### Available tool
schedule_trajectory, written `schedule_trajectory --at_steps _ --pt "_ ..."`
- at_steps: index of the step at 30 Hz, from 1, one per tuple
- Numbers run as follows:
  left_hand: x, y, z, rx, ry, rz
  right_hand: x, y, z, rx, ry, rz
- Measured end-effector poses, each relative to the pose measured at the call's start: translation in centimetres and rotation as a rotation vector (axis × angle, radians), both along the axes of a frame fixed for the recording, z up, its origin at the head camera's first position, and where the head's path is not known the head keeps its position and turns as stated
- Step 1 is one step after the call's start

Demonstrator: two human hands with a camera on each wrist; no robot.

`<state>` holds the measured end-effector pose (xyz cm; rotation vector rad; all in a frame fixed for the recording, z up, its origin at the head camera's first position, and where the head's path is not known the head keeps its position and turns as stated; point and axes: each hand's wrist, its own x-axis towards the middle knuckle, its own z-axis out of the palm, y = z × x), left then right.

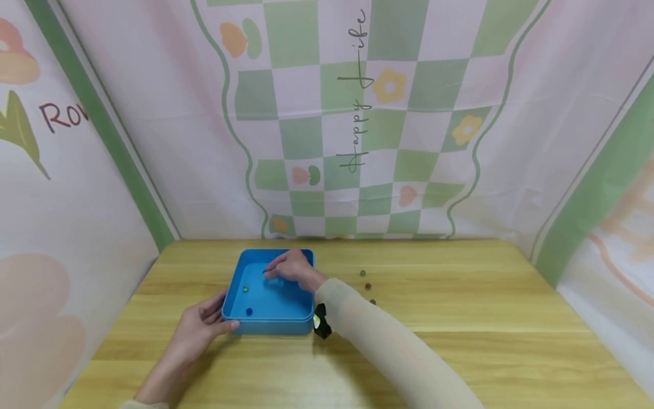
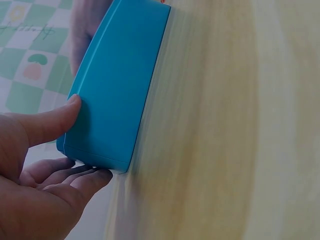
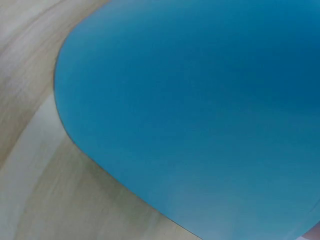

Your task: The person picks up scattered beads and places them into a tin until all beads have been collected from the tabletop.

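A blue square plastic box (image 1: 268, 326) stands on the wooden table. My left hand (image 1: 196, 326) holds its near left corner; in the left wrist view the thumb (image 2: 65, 112) presses the front wall and the fingers lie round the side. My right hand (image 1: 291, 266) reaches inside the box, thumb and fingertips together on a small dark thing, probably a marble, mostly hidden by the fingers. On the box floor lie a yellow-green marble (image 1: 246, 289) and a dark blue marble (image 1: 249, 311). The right wrist view shows only the box wall (image 3: 175, 125) up close.
Right of the box, a green marble (image 1: 363, 273) and two brown marbles, one farther (image 1: 368, 286) and one partly behind the right sleeve (image 1: 373, 302), lie on the table (image 1: 460, 318). A black ornament (image 1: 322, 321) hangs at the right wrist. Printed curtains (image 1: 337, 130) surround the table.
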<state>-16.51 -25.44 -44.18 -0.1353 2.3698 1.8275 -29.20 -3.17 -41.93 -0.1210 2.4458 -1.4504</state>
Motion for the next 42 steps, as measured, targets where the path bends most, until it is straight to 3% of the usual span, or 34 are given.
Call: schedule_trajectory --at_steps 13,28,42 --pt "0.0 0.2 -0.1 -0.015 0.023 -0.017 -0.3 0.3 0.0 0.024 0.001 0.006" --pt "-0.1 0.0 -0.2 -0.013 0.034 -0.018 0.3 2.5 3.1 -0.115 0.025 0.069" --pt "-0.1 0.1 -0.2 -0.013 0.023 -0.017 1.4 7.0 4.6 -0.167 0.097 0.11"
